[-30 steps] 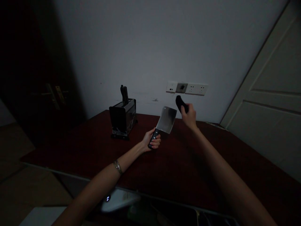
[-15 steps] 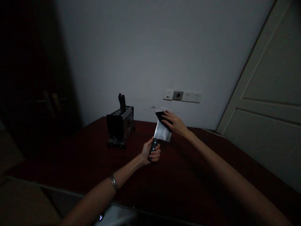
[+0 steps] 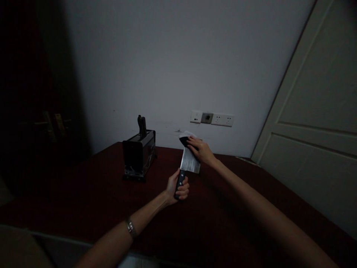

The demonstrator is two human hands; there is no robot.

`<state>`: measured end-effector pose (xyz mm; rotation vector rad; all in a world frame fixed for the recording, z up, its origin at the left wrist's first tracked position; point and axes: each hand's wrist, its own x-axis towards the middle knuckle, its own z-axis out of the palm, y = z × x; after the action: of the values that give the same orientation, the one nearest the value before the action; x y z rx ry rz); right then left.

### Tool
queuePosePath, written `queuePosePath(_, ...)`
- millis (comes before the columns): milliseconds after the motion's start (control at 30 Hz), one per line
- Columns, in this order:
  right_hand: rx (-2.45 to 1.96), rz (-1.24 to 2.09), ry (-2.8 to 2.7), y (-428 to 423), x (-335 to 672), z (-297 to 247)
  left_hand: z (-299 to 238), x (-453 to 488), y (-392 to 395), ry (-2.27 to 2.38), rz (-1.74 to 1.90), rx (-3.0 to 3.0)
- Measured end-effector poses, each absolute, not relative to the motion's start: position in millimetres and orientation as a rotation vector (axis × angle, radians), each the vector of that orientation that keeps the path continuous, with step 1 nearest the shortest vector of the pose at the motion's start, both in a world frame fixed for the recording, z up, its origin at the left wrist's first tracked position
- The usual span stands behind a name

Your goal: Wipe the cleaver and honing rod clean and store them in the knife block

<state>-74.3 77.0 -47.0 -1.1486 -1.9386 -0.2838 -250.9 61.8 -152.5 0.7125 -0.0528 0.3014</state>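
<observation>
My left hand [image 3: 178,186] is wrapped round the black riveted handle of a cleaver [image 3: 189,160]. The broad, shiny blade points up and away from me, tilted above the table. On the far part of the blade, my right hand [image 3: 201,149] presses a black cloth or pad [image 3: 183,141] with a white edge. Its exact kind is hard to make out in the dim light. That hand's fingers lie together over the dark piece, which hides the blade's far end.
A metal and black knife block [image 3: 139,154], with two dark handles sticking up, stands left on the dark red table [image 3: 92,193]. Behind are a wall with sockets [image 3: 223,119] and, at right, a pale panelled door [image 3: 312,149]. A dark door with a handle is at far left.
The whole view has shifted slightly, so everything sits a little lower and further left. Both hands keep their holds, and the cleaver's pose is nearly the same.
</observation>
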Motion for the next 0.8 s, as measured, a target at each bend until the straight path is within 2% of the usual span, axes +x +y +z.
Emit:
queuePosePath(167, -1.022, -0.197, -2.111, 60.8, -89.9, -66.6, -155.1, -250.5, 64.5, -0.047, 0.331, 0.701)
queuePosePath(367, -1.19, -0.407, -1.869, 84.2, -62.1, -43.0, -154.8, -250.8, 64.4, -0.03, 0.322, 0.727)
queuePosePath(633, -1.042, -0.373, -2.136, 45.8, -95.9, -90.8, -152.8, -252.0, 71.4, -0.065, 0.374, 0.7)
queuePosePath(800, -1.141, -0.491, -1.913, 74.6, -60.9, -54.8, -150.6, -252.8, 67.5, -0.055, 0.346, 0.711)
